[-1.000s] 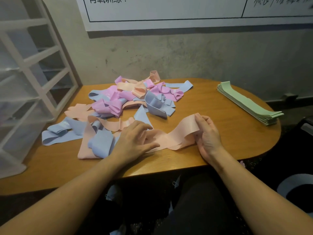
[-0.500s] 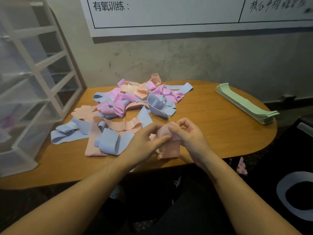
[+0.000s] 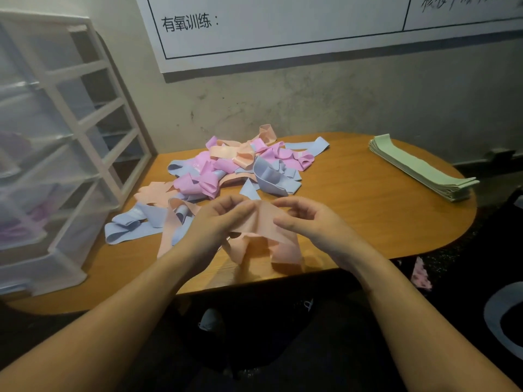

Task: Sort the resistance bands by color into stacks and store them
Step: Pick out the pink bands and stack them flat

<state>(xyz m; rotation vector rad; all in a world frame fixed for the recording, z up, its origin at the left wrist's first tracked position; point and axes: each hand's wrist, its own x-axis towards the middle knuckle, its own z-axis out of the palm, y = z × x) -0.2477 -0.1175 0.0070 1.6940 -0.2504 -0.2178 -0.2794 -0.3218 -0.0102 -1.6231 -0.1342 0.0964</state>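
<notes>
A peach resistance band [image 3: 264, 224] is lifted just above the front of the wooden table [image 3: 368, 210], its two ends hanging down to the tabletop. My left hand [image 3: 218, 222] pinches its left part and my right hand [image 3: 308, 222] pinches its right part. Behind the hands lies a tangled pile of pink, blue and peach bands [image 3: 240, 168]. More blue and peach bands [image 3: 135, 224] lie to the left of my left hand. A neat stack of green bands [image 3: 421, 168] sits at the table's far right.
A white frame with clear plastic drawers [image 3: 56, 154] stands on the table's left end. A grey wall with a white board [image 3: 311, 26] runs behind. Dark floor and a small pink scrap [image 3: 421, 274] lie below the table's right edge.
The peach band lay stretched on the table between my hands. My hands then came together, bunched it, and now hold it raised and folded over above the table edge.
</notes>
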